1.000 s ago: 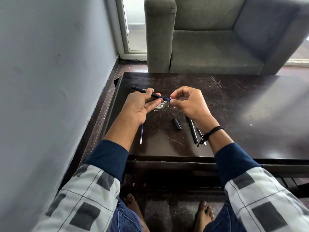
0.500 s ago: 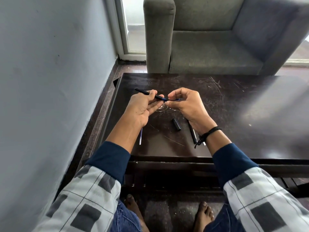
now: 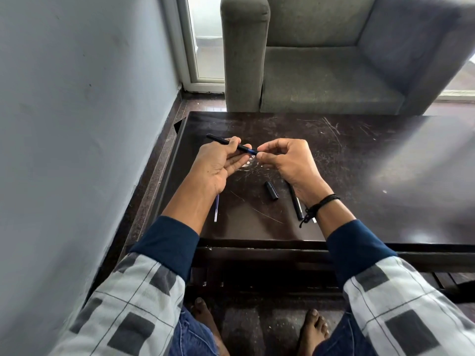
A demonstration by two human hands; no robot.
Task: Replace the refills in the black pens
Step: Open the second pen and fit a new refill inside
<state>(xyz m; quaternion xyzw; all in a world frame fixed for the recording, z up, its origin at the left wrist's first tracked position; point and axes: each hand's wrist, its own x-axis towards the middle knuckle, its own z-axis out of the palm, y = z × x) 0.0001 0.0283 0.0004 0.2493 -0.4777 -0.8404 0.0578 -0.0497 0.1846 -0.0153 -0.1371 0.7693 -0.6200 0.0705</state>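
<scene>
My left hand (image 3: pixel 218 163) grips a black pen barrel (image 3: pixel 218 140) above the dark table (image 3: pixel 359 176), the barrel pointing up and left. A short blue refill (image 3: pixel 251 150) sticks out of the barrel's right end. My right hand (image 3: pixel 288 160) pinches that refill's end between thumb and forefinger. On the table lie a black pen cap (image 3: pixel 271 190), a second black pen (image 3: pixel 296 201) partly under my right wrist, and a loose blue refill (image 3: pixel 217 208) partly under my left forearm.
A grey wall (image 3: pixel 77 124) runs close along the table's left side. A grey armchair (image 3: pixel 334 60) stands just beyond the far edge. The tabletop stretches to the right. My bare feet (image 3: pixel 311 327) are below the near edge.
The refill has gone further into the barrel, so less blue shows. My right hand has moved left, closer to my left hand.
</scene>
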